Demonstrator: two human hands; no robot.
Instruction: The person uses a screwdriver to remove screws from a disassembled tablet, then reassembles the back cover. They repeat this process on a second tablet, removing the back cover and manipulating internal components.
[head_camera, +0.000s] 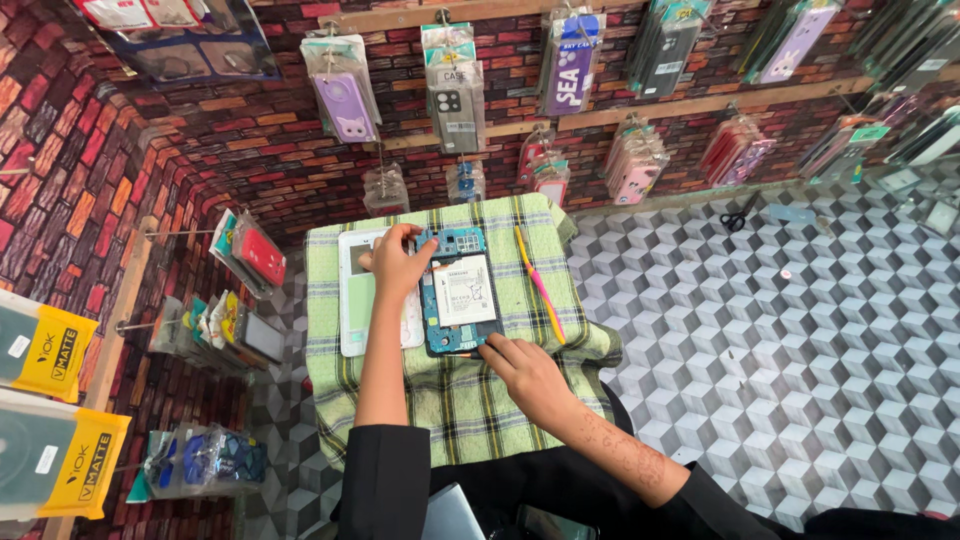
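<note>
Right hand (528, 372) touches opened phone (460, 292); left hand (398, 262) steadies it.

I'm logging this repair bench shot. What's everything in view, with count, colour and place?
Opened phone: one, blue inside with a white battery, middle of the cloth.
White back cover: one, left of the phone.
Yellow and pink tools: two, thin, right of the phone.
Checked cloth: one, green, over the small table.
Scissors: one pair, black, on the patterned floor.
Packaged phone cases: many, mixed colours, hanging on the brick wall.
Left hand: on the phone's upper left.
Right hand: at the phone's lower edge.
</note>
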